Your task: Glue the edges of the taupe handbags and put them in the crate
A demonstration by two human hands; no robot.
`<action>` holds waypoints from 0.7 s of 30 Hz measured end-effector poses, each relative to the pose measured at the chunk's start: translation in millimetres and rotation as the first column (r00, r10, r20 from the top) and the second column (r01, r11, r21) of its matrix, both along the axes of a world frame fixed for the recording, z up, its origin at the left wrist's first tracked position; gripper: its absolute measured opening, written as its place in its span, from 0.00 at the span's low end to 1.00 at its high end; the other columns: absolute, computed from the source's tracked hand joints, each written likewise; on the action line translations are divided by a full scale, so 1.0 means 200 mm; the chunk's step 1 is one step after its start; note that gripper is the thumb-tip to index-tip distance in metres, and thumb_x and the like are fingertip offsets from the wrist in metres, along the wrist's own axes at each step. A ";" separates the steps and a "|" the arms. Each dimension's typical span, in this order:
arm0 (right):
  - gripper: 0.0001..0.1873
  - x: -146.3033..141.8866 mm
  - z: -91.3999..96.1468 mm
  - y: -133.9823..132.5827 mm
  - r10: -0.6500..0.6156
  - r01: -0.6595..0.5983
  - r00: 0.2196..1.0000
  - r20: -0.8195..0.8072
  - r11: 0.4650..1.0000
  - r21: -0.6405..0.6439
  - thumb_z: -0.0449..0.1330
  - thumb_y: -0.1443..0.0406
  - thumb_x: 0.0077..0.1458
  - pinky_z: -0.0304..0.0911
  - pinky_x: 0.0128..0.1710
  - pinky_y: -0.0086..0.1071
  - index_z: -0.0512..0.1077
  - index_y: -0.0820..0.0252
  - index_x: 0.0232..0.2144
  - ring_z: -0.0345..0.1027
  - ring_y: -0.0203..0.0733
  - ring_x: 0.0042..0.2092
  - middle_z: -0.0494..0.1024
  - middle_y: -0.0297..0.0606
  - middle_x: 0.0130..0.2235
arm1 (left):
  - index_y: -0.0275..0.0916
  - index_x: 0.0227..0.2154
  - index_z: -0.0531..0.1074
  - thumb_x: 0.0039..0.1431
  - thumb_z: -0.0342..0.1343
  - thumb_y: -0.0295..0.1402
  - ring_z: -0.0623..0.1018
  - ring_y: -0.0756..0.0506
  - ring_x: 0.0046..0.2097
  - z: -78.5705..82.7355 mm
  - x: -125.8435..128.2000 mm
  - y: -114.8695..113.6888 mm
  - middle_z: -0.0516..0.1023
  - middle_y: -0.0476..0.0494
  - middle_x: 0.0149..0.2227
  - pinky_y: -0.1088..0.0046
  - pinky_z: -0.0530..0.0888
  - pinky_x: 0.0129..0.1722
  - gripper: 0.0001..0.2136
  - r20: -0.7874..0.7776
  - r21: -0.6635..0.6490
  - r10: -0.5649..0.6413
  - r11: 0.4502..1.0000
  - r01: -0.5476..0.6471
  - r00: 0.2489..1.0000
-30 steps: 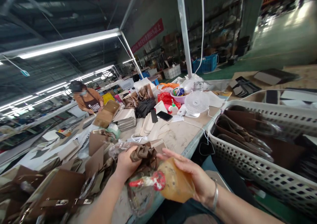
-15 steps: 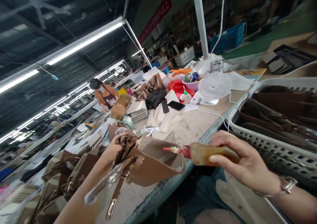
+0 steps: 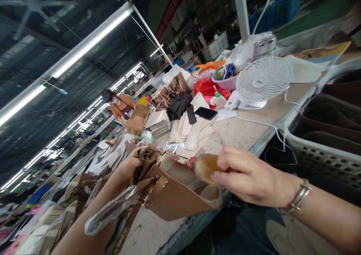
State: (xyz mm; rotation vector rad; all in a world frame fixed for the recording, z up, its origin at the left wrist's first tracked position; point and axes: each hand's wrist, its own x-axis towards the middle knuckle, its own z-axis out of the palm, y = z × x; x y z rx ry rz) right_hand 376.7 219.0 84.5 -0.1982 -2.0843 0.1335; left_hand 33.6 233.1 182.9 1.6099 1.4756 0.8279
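Note:
A brown handbag (image 3: pixel 180 195) lies tipped on the table's near edge, its opening towards me and its pale inside showing. My left hand (image 3: pixel 135 161) is closed on the bunched brown lining (image 3: pixel 148 158) at the bag's far left end; part of the fingers is hidden by the cloth. My right hand (image 3: pixel 251 174) grips an amber glue bottle (image 3: pixel 207 167) with a red, crusted nozzle. The nozzle tip is over the bag's opening, near the lining; whether it touches cannot be told. A strap partly wrapped in clear plastic (image 3: pixel 109 211) hangs from the bag's left side.
A white fan (image 3: pixel 263 80), a black phone (image 3: pixel 206 113) and stacked pale panels (image 3: pixel 158 122) stand farther back on the table. At right is a white basket (image 3: pixel 332 157) of brown pieces. More brown bags (image 3: pixel 67 210) lie at left. A co-worker (image 3: pixel 121 106) stands across the table.
My right hand has brought the glue bottle leftwards, so its nozzle is now deeper over the bag's opening. The left hand keeps its hold on the lining. The view has shifted a little.

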 end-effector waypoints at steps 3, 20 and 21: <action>0.08 0.02 -0.01 0.05 0.006 -0.006 1.000 0.009 1.000 0.016 0.51 0.75 0.59 0.53 0.32 0.34 0.67 0.60 0.35 0.55 0.38 0.32 0.64 0.36 0.32 | 0.35 0.30 0.80 0.31 0.57 0.25 0.77 0.41 0.33 -0.01 0.03 0.06 0.81 0.43 0.30 0.68 0.75 0.36 0.17 -0.045 -0.032 -0.022 0.999 0.020 0.999; 0.10 0.15 0.00 0.20 -0.006 0.011 0.988 0.152 1.000 -0.029 0.50 0.75 0.59 0.51 0.32 0.33 0.68 0.62 0.31 0.53 0.38 0.33 0.62 0.37 0.31 | 0.39 0.27 0.80 0.29 0.61 0.25 0.77 0.40 0.35 -0.11 0.19 0.28 0.80 0.45 0.30 0.69 0.75 0.35 0.15 -0.026 -0.123 -0.082 0.989 0.078 0.996; 0.10 0.16 0.00 0.20 -0.005 0.012 0.988 0.155 0.999 -0.040 0.50 0.74 0.60 0.51 0.32 0.32 0.68 0.62 0.32 0.53 0.39 0.33 0.62 0.37 0.31 | 0.39 0.27 0.80 0.29 0.60 0.25 0.77 0.40 0.35 -0.12 0.19 0.29 0.80 0.45 0.30 0.69 0.75 0.35 0.15 -0.027 -0.126 -0.088 0.988 0.084 0.996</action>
